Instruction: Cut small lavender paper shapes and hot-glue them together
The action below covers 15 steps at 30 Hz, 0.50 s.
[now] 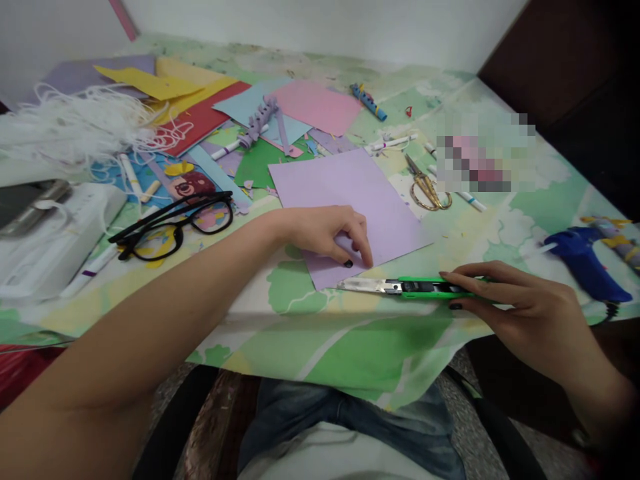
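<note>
My right hand (525,307) grips a green utility knife (435,287) by its handle, its blade pointing left. The blade tip lies by the near corner of a sheet of light purple paper (345,180), set at an angle on the table. On that sheet rests my left hand (333,230), palm down, with thumb and bent fingers apart and fingertips on the paper near its front edge. Behind the knife, gold-handled scissors (430,192) lie beyond the sheet's right side. Black-framed glasses (175,230) sit left of my left hand.
A blue glue gun (590,260) lies at the right. White string (100,127) is heaped at the back left, above a white power strip (75,233). Coloured sheets, including a pink one (320,107), and paper scraps spread across the back. A patterned tablecloth (360,347) hangs over the front edge.
</note>
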Tool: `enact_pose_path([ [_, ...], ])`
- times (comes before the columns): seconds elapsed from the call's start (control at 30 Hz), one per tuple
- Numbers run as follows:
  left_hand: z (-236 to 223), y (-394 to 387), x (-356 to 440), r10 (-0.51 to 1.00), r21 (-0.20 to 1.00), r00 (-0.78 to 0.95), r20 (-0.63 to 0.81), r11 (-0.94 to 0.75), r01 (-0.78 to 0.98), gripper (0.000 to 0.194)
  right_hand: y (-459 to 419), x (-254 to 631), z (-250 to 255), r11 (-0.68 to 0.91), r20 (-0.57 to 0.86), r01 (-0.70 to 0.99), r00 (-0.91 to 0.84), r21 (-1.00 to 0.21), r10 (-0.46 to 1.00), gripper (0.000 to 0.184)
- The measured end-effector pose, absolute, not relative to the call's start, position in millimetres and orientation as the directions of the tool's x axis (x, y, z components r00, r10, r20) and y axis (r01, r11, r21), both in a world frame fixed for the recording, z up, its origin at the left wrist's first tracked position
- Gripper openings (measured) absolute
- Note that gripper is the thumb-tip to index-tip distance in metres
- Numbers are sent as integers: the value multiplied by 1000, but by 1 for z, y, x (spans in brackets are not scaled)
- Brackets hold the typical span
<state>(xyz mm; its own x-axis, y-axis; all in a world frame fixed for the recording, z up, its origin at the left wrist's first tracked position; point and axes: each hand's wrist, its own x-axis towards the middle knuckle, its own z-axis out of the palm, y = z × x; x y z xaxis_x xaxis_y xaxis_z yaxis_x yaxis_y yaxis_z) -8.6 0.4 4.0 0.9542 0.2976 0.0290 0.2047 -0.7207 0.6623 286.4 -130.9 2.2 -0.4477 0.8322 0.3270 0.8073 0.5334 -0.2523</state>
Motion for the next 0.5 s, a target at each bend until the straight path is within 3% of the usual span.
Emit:
enact_pose_path([
  [0.5,5,-1,-8,308,665,951,12,-712,223,29,-132,280,3,506,309,795,-414,-336,856,24],
])
